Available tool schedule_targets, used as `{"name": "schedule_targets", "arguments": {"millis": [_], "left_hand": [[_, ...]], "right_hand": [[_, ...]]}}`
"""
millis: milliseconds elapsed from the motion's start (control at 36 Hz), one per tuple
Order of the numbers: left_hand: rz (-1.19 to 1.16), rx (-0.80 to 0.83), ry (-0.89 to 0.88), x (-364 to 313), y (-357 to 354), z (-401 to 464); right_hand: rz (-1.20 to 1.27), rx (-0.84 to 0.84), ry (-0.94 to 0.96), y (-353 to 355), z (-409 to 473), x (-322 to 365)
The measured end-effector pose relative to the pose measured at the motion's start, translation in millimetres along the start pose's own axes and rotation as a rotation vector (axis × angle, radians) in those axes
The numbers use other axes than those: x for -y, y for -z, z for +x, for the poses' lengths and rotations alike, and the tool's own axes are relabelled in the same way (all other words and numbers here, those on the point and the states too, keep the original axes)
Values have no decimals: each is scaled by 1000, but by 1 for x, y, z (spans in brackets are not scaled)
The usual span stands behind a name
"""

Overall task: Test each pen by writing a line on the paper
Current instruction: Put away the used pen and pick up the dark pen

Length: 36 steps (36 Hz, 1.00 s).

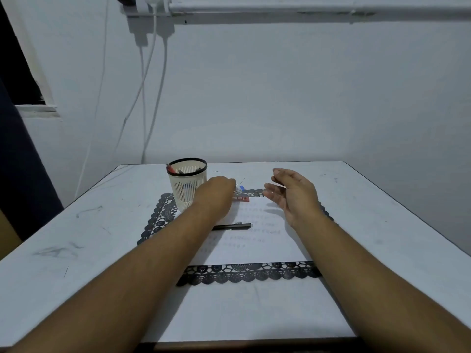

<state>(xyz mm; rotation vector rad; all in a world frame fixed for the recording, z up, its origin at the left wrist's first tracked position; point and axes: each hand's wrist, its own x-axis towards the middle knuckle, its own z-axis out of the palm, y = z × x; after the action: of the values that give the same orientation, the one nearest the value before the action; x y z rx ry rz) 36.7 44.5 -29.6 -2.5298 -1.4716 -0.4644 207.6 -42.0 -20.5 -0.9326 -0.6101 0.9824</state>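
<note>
Two hands hovering over the paper, one pinching a blue-capped pen

The left hand [216,192] is reaching forward past the pen holder [187,183], its fingers curled and pinching a thin pen with a blue end [240,189] just beyond the far edge of the paper [254,240]. The right hand [290,193] is hanging above the paper's far right part, palm turned inward, its fingers [271,194] relaxed and spread, gripping nothing. A black pen [232,227] is lying crosswise on the paper, partly hidden under the left forearm. A small red item [242,199] is sitting near the paper's far edge, just beside the left hand; what it is cannot be told. The paper is showing faint rows of writing and is lying on a black lace mat [249,273], which is resting on the white tabletop [76,250]. The holder, white with a dark rim, is standing on the mat's far left corner with several pens inside, one of them red [170,168]. White cables [153,72] are hanging down the wall behind
</note>
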Motion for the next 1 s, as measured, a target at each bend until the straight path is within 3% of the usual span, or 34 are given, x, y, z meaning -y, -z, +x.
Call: {"name": "schedule_targets", "arguments": {"millis": [111, 306, 444, 611, 722, 1000], "left_hand": [[76, 79, -49, -2, -8, 12], [105, 3, -68, -1, -24, 16], [-23, -76, -119, 2, 2, 3], [-374, 198, -171, 23, 33, -42], [-524, 274, -107, 29, 35, -66], [-364, 283, -172, 23, 24, -69]], "right_hand": [[-8, -6, 14, 4, 4, 1], [-44, -3, 24, 6, 6, 2], [-74, 11, 29, 7, 7, 2], [-150, 21, 27, 6, 6, -1], [-190, 24, 31, 4, 4, -5], [-202, 29, 6, 1, 2, -13]]}}
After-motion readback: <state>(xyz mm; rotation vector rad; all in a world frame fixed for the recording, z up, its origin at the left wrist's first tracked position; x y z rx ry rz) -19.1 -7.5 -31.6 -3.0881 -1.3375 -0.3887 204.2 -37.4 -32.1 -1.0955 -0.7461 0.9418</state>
